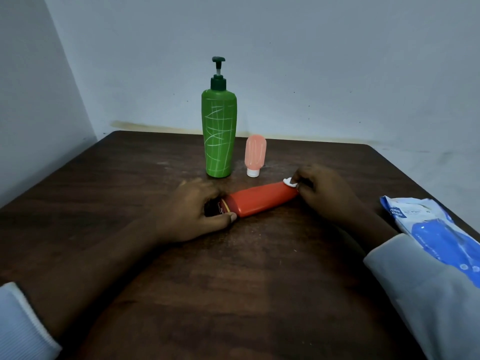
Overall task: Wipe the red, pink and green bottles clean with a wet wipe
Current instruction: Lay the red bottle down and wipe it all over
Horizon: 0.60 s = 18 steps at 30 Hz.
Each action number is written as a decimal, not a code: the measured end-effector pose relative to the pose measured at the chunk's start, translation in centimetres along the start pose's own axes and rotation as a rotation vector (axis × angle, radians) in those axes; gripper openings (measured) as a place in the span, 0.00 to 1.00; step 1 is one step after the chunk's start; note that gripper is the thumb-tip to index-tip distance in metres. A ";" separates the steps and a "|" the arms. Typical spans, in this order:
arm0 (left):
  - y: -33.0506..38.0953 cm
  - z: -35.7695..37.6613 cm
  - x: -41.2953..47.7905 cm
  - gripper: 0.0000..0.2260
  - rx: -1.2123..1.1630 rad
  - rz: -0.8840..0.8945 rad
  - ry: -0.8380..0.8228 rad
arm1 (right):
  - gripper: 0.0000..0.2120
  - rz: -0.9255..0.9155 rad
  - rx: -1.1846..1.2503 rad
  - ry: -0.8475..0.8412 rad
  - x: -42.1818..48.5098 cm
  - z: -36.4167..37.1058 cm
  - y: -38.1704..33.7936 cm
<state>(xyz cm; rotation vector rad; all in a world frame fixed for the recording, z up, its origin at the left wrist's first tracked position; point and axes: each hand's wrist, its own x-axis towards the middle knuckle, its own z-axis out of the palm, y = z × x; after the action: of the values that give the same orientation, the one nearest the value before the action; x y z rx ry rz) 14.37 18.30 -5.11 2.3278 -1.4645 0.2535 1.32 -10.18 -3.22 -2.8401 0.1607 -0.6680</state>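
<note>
Far from the table (233, 281) edges, left hand (192, 211) grips lying red bottle (262, 200); right hand (324, 194) pinches wet wipe (289, 182).

lying bottle (262, 200): on its side on the table (259, 294), stretched between your hands, the near-left end in your left hand (192, 211), the far-right end at your right hand (324, 193).
wipe (290, 182): on top of the lying bottle's far-right end, pinched by your right hand.
pump bottle (219, 133): upright, just behind your left hand.
small bottle (255, 154): standing on its cap, behind the gap between your hands, just right of the pump bottle.
pack of wipes (428, 229): right of your right hand, at the table's right edge.
</note>
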 end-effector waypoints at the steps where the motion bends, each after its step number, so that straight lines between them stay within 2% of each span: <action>1: 0.0 0.1 0.0 0.25 0.020 -0.002 -0.004 | 0.07 -0.006 -0.003 -0.013 0.0 -0.1 0.0; 6: 0.4 0.2 0.0 0.16 0.022 0.008 0.011 | 0.05 -0.028 -0.019 -0.044 -0.5 -0.2 -1.1; 9: 0.5 0.1 0.1 0.21 0.008 -0.011 -0.016 | 0.05 -0.108 -0.001 -0.040 -1.1 0.4 -3.5; 14: 0.8 -0.1 0.1 0.26 -0.077 -0.030 -0.005 | 0.08 -0.394 0.082 -0.071 -2.0 1.7 -7.8; 16: 0.5 0.0 0.1 0.26 -0.099 -0.046 0.004 | 0.09 -0.341 0.101 -0.085 -1.6 1.5 -7.6; 18: 0.4 0.1 0.1 0.27 -0.100 -0.066 0.002 | 0.09 -0.209 0.103 -0.103 -1.0 0.7 -6.1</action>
<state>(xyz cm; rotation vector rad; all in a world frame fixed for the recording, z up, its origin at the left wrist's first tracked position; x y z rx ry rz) 14.10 18.04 -5.05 2.2906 -1.3649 0.1611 1.06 -4.00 -2.85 -2.8072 -0.1843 -0.5492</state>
